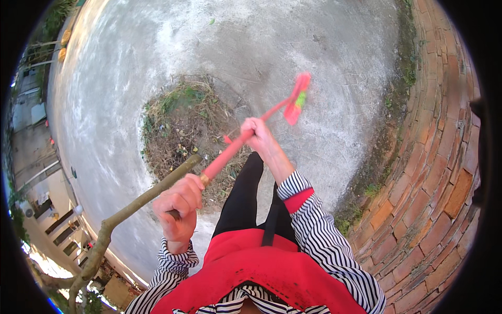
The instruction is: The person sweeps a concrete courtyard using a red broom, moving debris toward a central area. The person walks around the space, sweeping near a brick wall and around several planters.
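Note:
Both hands are wrapped round the long pinkish-red handle (226, 157) of a broom, held slanting from lower left to upper right. My left hand (179, 205) grips the top end of the handle, close to my body. Farther along, my right hand (256, 136) is closed round the shaft nearer the head. The broom head (297, 99), red with a bright green patch, is blurred by motion over the concrete at the upper right. Whether its bristles touch the ground I cannot tell.
A round patch of soil and dry grass (175, 112) breaks the concrete floor (251, 36). A cut tree branch (137, 201) juts in from the left, close beside my left hand. A brick wall (418, 220) curves along the right, with a weedy strip (372, 167) at its foot.

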